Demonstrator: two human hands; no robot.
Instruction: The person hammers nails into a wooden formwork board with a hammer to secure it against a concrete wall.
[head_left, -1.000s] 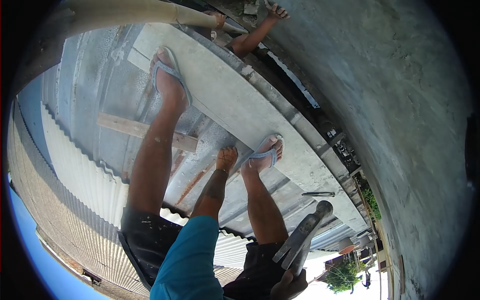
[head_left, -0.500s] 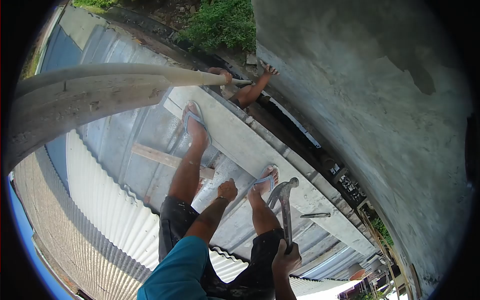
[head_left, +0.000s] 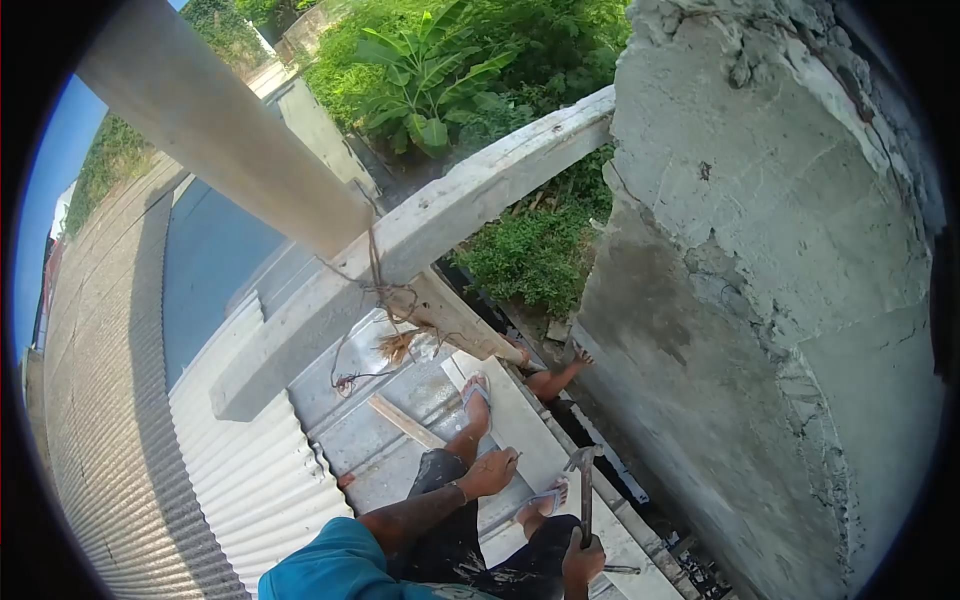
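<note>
My right hand (head_left: 582,558) is wrapped round the handle of a claw hammer (head_left: 586,500), held upright with its metal head at the top. My left hand (head_left: 488,473) is closed in front of my knee. A small dark tip shows at its fingers, too small to name. Both feet, in flip-flops, stand on a pale plank (head_left: 530,430) laid over the metal roof. Beside my right hand, a slim metal tool (head_left: 622,570) lies on the plank, partly hidden.
A pale beam (head_left: 500,180) crosses ahead, wired to a thick round post (head_left: 240,140). At right rises a rough concrete wall (head_left: 700,330). A co-worker's hand (head_left: 582,356) touches its base, beside a dark gap. A wood strip (head_left: 405,420) lies on corrugated roofing.
My view has tilted up, bringing the beam, the wire ties and the wall's broken top into sight. My left hand has risen slightly toward the plank. The hammer stays in my right hand.
</note>
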